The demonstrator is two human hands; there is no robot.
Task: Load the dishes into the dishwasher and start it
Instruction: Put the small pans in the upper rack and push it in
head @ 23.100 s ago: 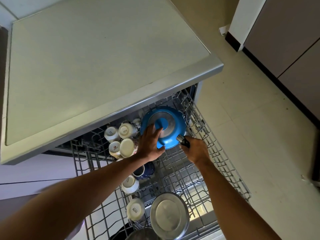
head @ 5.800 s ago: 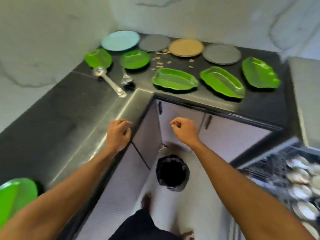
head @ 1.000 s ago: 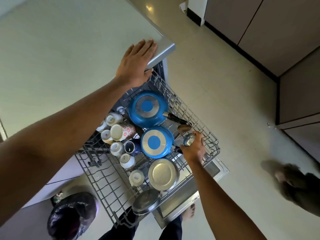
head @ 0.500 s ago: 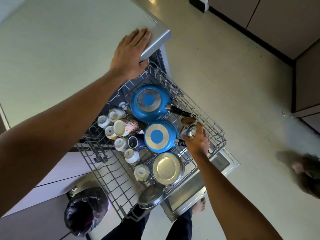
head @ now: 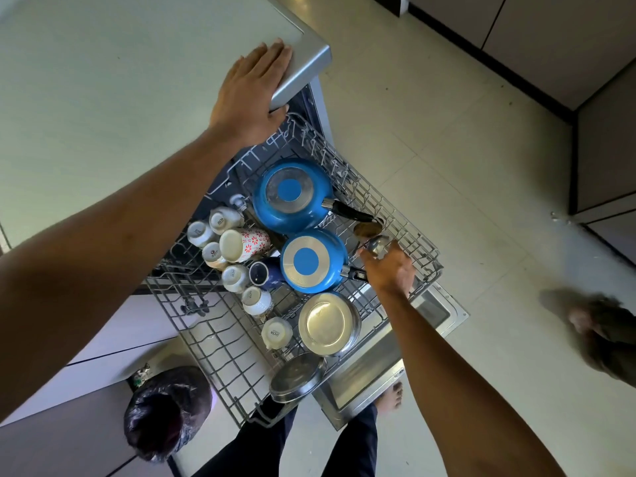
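fingers point(head: 272, 60) of the left hand point(head: 253, 91) lie straight and close together, flat on the far right corner of the dishwasher point(head: 137, 80) top, thumb under the grey edge. fingers point(head: 399, 259) of the right hand point(head: 390, 270) are curled round a steel utensil point(head: 377, 243); only its shiny rounded end shows past the knuckles, so its kind cannot be told. this hand is over the right side of the pulled-out wire rack point(head: 213, 342), just right of the near blue pan point(head: 309, 261) and touching its black handle. a brown rounded item point(head: 368, 229) sits just beyond the utensil. the far blue pan point(head: 292, 194) lies base up beside the near one, its handle pointing right. left of the pans stand white cups point(head: 220, 220), a flowered mug point(head: 246, 241) on its side and a dark blue mug point(head: 265, 273). nearer in the rack are a steel plate point(head: 327, 323) and a steel lid point(head: 297, 376), both tilted. the open dishwasher door point(head: 430, 311) shows under the rack. a black bin bag point(head: 165, 411) sits on the floor at near left; a blurred figure point(head: 602, 328) is at far right.
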